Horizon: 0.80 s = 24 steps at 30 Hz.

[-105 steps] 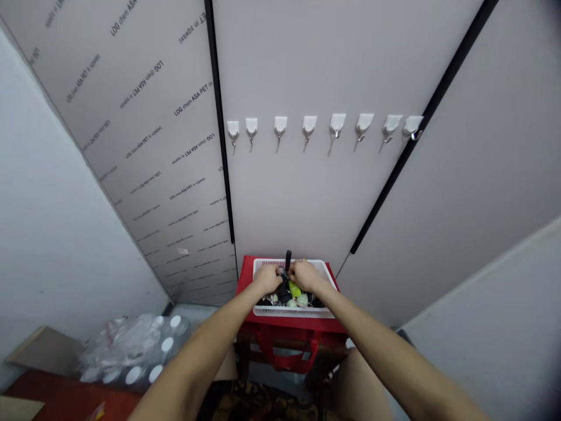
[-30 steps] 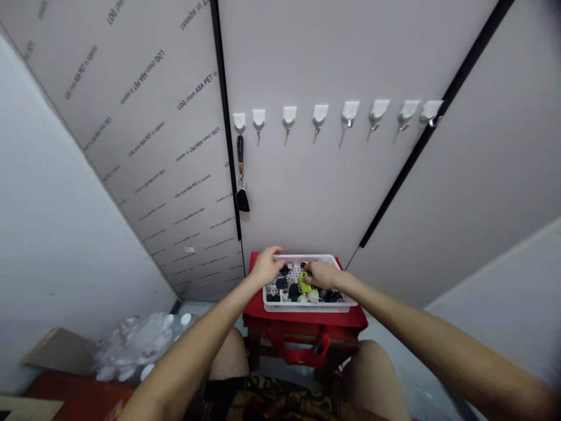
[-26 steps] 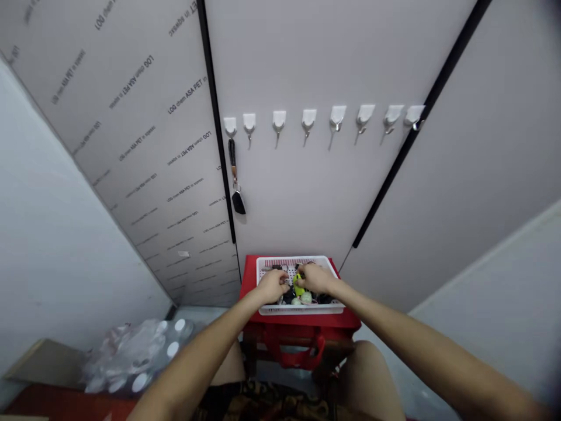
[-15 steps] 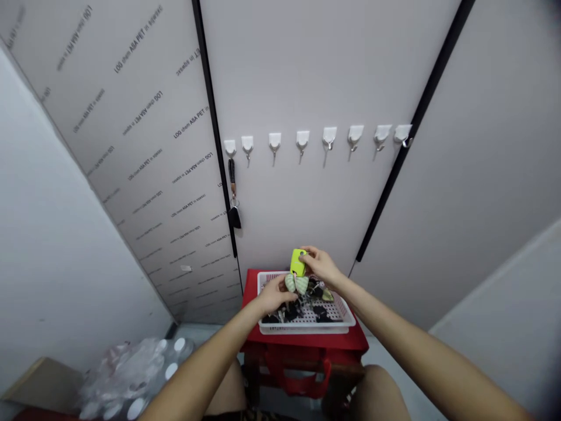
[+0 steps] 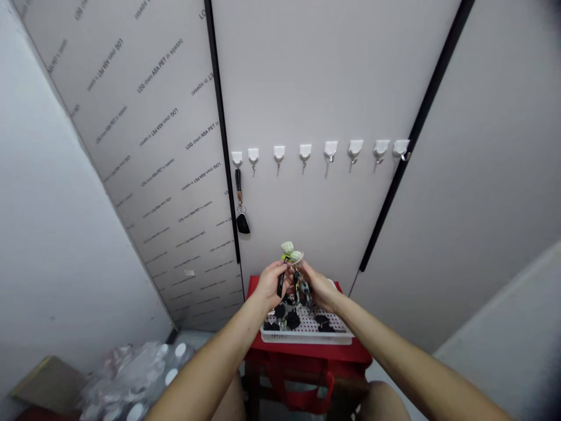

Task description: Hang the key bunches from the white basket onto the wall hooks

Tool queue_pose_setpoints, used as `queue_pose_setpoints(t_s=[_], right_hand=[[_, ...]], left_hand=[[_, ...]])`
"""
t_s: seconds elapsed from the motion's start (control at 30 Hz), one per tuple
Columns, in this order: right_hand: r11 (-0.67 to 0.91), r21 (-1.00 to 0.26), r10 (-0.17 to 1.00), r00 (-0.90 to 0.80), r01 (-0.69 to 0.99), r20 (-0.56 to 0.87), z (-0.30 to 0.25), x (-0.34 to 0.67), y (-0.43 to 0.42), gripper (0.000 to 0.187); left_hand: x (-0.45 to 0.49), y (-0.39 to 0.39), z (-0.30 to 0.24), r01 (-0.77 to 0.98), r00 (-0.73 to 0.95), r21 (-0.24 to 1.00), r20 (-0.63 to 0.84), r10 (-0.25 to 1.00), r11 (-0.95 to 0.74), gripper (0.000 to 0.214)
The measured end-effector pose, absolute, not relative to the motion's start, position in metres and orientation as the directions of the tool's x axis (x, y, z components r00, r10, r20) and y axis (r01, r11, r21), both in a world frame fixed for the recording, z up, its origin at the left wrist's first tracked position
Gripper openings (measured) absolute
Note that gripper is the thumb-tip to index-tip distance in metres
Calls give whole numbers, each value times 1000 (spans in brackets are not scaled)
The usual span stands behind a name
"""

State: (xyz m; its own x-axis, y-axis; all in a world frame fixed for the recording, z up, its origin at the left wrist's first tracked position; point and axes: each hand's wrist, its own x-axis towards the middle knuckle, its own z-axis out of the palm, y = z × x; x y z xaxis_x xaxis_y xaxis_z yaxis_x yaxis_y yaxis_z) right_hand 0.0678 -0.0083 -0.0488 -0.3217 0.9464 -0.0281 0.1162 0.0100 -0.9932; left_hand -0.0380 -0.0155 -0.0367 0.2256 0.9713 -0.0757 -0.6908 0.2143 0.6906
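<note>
Below a row of adhesive wall hooks [image 5: 331, 151], above a white plastic basket [image 5: 307, 337] on a red stool [image 5: 307, 352], a tangled keychain bunch [image 5: 291, 255] is raised, its black strap [image 5: 280, 285] pinched by the left hand [image 5: 272, 286] and its dangling cords gripped narrowly by the right hand [image 5: 318, 287], apparently so the strands hang apart.

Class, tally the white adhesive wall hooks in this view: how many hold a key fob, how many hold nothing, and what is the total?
White adhesive hook holding a key fob: 1
White adhesive hooks holding nothing: 7
Total: 8
</note>
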Motion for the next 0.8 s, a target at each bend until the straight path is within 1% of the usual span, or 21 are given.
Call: queue_pose_setpoints(t_s=[0.07,0.1,0.13,0.2,0.23,0.3,0.33,0.37,0.4,0.43,0.47,0.5,0.53,0.57,0.63,0.7,0.73,0.8], right_hand=[[-95,-995,894,-439,10,-89,-54,67,-20,44],[-142,-989,867,-488,-39,-105,-55,68,-24,40],[-152,-987,855,-508,-52,-105,-56,70,-27,34],[-121,-993,868,-486,0,-106,-56,77,-28,24],[-95,-993,877,-465,70,-117,-55,81,-27,21],[-7,-963,912,-394,268,-116,-50,90,-20,22],[66,-927,943,-327,370,-63,-46,92,-17,25],[156,-874,966,-257,460,38,-41,94,-14,31],[254,-810,964,-203,529,170,-36,93,-11,37],[351,-741,936,-185,573,301,-32,90,-9,42],[438,-679,895,-212,589,393,-27,86,-8,45],[506,-637,859,-278,581,430,-24,81,-7,44],[552,-622,834,-360,556,418,-22,76,-6,39],[567,-632,821,-429,528,378,-21,72,-5,33],[514,-702,831,-490,493,264,-23,66,-2,24],[381,-802,872,-468,460,146,-25,63,0,22],[302,-850,894,-437,431,96,-26,63,1,21],[146,-933,937,-350,329,24,-23,62,3,19]], left_hand=[[-41,-12,-37,-718,180,668,-91,980,194,12],[-43,-11,-37,-717,154,674,-98,983,179,14],[-46,-9,-37,-699,132,695,-105,986,168,15],[-54,-6,-36,-593,119,788,-120,986,167,14],[-59,-4,-34,-496,124,851,-129,984,175,13],[-68,-1,-28,-241,134,954,-147,980,176,10],[-72,0,-24,-103,142,980,-153,978,168,10],[-74,1,-20,27,160,988,-155,975,152,9],[-76,2,-15,147,190,981,-154,970,127,9],[-75,2,-10,259,233,962,-150,961,87,10],[-74,3,-5,357,283,933,-144,948,35,10],[-72,3,-1,435,327,900,-130,936,-27,11],[-70,4,3,491,355,867,-113,928,-82,13],[-68,5,6,529,369,840,-101,924,-120,13],[-66,8,12,545,371,829,-105,923,-125,12],[-68,12,14,478,366,876,-127,922,-69,8],[-71,13,15,404,359,914,-117,926,-41,7],[-76,14,12,167,295,986,-41,955,-9,14]])
